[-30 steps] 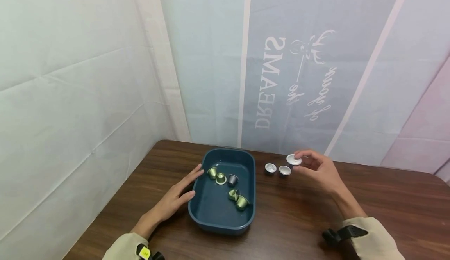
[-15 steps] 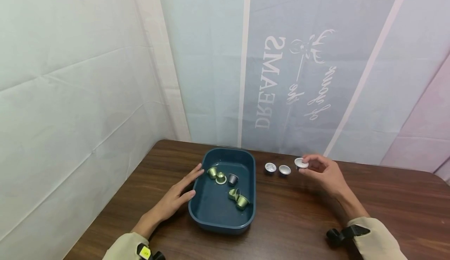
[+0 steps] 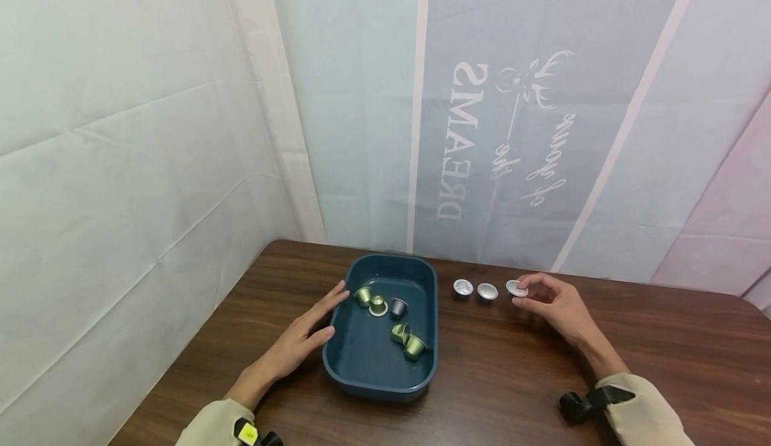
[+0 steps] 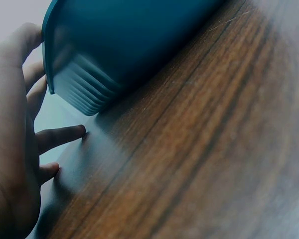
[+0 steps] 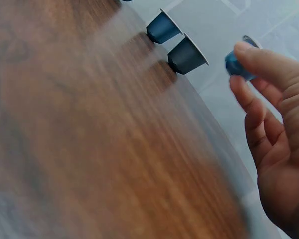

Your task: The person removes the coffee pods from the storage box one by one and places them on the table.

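My right hand point(image 3: 557, 305) pinches a coffee capsule point(image 3: 516, 288) between thumb and fingertips, its silver lid facing up. In the right wrist view this capsule point(image 5: 235, 65) shows a blue body. To its left, two more capsules stand lid up in a row on the table: one dark point(image 5: 185, 54), one blue point(image 5: 162, 28). My left hand point(image 3: 295, 340) touches the left side of a dark blue bin point(image 3: 355, 387), fingers extended. In the left wrist view some fingers meet its rim point(image 4: 48, 55), while others reach down toward the table.
Inside the bin lie several green capsules point(image 3: 414, 347) and one dark grey capsule point(image 3: 399, 308). The brown wooden table point(image 3: 482, 392) ends at a printed curtain point(image 3: 373, 165) behind. A pale curtain point(image 3: 132, 165) hangs along the left.
My right hand has carried its capsule to the right and then lowered it toward the table, in line with the other two. The left hand and bin have stayed put.
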### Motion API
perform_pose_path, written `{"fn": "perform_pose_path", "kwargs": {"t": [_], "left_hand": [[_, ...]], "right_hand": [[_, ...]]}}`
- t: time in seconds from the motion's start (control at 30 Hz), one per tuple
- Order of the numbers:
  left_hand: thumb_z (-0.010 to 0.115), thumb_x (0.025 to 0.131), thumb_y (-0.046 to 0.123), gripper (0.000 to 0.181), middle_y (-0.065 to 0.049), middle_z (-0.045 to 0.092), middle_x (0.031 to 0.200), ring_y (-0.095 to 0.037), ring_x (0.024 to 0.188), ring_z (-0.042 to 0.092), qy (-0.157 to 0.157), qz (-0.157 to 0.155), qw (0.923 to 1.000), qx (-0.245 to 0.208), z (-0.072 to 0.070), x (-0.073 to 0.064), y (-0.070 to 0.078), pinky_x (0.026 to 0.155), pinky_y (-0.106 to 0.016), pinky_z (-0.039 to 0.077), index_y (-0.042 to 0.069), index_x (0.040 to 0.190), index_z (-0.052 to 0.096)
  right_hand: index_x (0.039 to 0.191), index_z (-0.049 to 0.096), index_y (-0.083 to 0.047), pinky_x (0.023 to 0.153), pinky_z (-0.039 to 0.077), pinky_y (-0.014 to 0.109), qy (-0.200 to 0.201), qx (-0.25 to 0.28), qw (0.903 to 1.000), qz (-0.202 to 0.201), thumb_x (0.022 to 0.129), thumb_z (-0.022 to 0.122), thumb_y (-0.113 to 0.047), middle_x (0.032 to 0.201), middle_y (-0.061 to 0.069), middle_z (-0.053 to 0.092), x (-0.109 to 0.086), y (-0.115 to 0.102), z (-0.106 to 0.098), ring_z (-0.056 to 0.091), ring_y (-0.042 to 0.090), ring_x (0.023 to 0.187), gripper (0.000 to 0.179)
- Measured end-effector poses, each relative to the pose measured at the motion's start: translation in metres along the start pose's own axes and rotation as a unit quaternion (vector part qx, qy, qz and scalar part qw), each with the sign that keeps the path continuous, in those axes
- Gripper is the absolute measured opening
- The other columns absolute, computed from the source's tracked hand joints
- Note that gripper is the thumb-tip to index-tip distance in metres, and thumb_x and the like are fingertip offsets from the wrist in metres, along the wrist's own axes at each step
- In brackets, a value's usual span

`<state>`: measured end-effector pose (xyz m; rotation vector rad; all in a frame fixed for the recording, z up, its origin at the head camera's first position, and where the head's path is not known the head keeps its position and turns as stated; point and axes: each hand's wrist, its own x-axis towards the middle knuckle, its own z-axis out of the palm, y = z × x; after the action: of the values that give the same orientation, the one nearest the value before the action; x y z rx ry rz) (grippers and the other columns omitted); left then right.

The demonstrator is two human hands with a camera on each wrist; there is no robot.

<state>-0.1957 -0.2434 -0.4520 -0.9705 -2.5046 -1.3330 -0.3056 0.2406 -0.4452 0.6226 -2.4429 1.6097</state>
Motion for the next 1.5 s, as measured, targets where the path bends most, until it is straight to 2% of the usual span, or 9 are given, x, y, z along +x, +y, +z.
{"fn": "perform_pose_path", "kwargs": {"t": [0.1,0.27,0.4,0.5,0.7,0.87,1.0,1.27,1.5], "left_hand": [[0.046,0.098,0.001,0.055,-0.006,0.014,0.159,-0.027,0.143,0.017,0.000,0.001,1.0000,0.001,0.000,0.000,0.000,0.110,-0.043,0.024,0.008,0.151,0.029],[0.046,0.099,0.003,0.054,-0.005,0.013,0.159,-0.027,0.143,0.017,-0.001,0.000,1.0000,0.000,0.000,-0.001,-0.001,0.110,-0.043,0.024,0.008,0.151,0.029],[0.046,0.099,0.004,0.054,-0.006,0.013,0.159,-0.027,0.143,0.017,-0.001,-0.002,1.0000,0.000,0.000,0.000,0.000,0.110,-0.046,0.024,0.009,0.151,0.029],[0.046,0.099,0.003,0.056,-0.007,0.014,0.159,-0.027,0.143,0.017,0.000,-0.001,1.0000,0.000,0.000,-0.001,0.002,0.109,-0.046,0.025,0.010,0.151,0.029],[0.046,0.097,-0.003,0.058,-0.008,0.014,0.159,-0.028,0.143,0.017,0.001,0.000,1.0000,-0.003,0.000,-0.001,0.000,0.110,-0.042,0.024,0.009,0.151,0.028],[0.047,0.096,-0.004,0.059,-0.009,0.014,0.159,-0.029,0.143,0.017,0.002,-0.001,1.0000,-0.006,0.000,-0.001,-0.001,0.110,-0.040,0.024,0.009,0.151,0.029],[0.047,0.097,-0.003,0.059,-0.008,0.014,0.159,-0.028,0.143,0.017,0.002,-0.001,1.0000,-0.005,0.001,-0.001,-0.001,0.110,-0.042,0.024,0.011,0.151,0.029],[0.046,0.098,-0.001,0.059,-0.006,0.014,0.159,-0.026,0.143,0.017,0.005,0.002,1.0000,-0.002,0.001,-0.001,0.001,0.110,-0.045,0.025,0.014,0.152,0.029],[0.046,0.098,0.002,0.056,-0.003,0.014,0.159,-0.024,0.143,0.017,0.010,-0.004,0.9999,0.002,0.002,0.000,-0.001,0.106,-0.058,0.024,0.012,0.151,0.030]], "right_hand": [[0.103,0.063,-0.004,0.047,0.049,0.036,-0.017,-0.007,0.9998,0.011,0.079,0.080,-0.013,0.100,0.009,0.063,-0.002,-0.001,0.000,0.059,0.025,0.059,0.031],[0.101,0.064,-0.005,0.052,0.050,0.031,-0.025,-0.034,0.9991,0.004,0.078,0.080,-0.014,0.102,0.013,0.062,-0.004,-0.009,0.001,0.061,0.018,0.066,0.029],[0.097,0.064,-0.003,0.055,0.048,0.026,-0.025,-0.060,0.9979,-0.004,0.078,0.080,-0.010,0.104,0.016,0.061,-0.006,-0.023,0.004,0.060,0.014,0.071,0.026],[0.098,0.065,-0.004,0.055,0.048,0.025,-0.022,-0.068,0.9975,0.000,0.077,0.080,-0.009,0.103,0.015,0.063,-0.006,-0.017,0.005,0.061,0.014,0.072,0.026],[0.098,0.066,-0.012,0.064,0.049,0.024,-0.033,-0.110,0.9934,0.009,0.078,0.081,-0.023,0.089,0.005,0.065,-0.002,0.005,0.006,0.062,0.014,0.073,0.027],[0.096,0.066,-0.014,0.064,0.049,0.025,-0.033,-0.117,0.9925,0.010,0.077,0.081,-0.028,0.086,0.003,0.064,-0.001,0.009,0.006,0.062,0.015,0.072,0.028],[0.096,0.065,-0.013,0.064,0.049,0.024,-0.031,-0.121,0.9921,0.010,0.078,0.081,-0.025,0.086,0.003,0.065,-0.003,0.004,0.007,0.063,0.013,0.072,0.026],[0.096,0.065,-0.005,0.063,0.049,0.023,-0.030,-0.123,0.9919,-0.006,0.079,0.079,-0.008,0.086,0.008,0.065,-0.007,-0.023,0.009,0.064,0.018,0.071,0.022],[0.096,0.065,-0.013,0.064,0.049,0.023,-0.028,-0.128,0.9913,-0.011,0.079,0.080,-0.018,0.085,0.002,0.065,-0.004,0.003,0.007,0.064,0.013,0.071,0.023]]}}
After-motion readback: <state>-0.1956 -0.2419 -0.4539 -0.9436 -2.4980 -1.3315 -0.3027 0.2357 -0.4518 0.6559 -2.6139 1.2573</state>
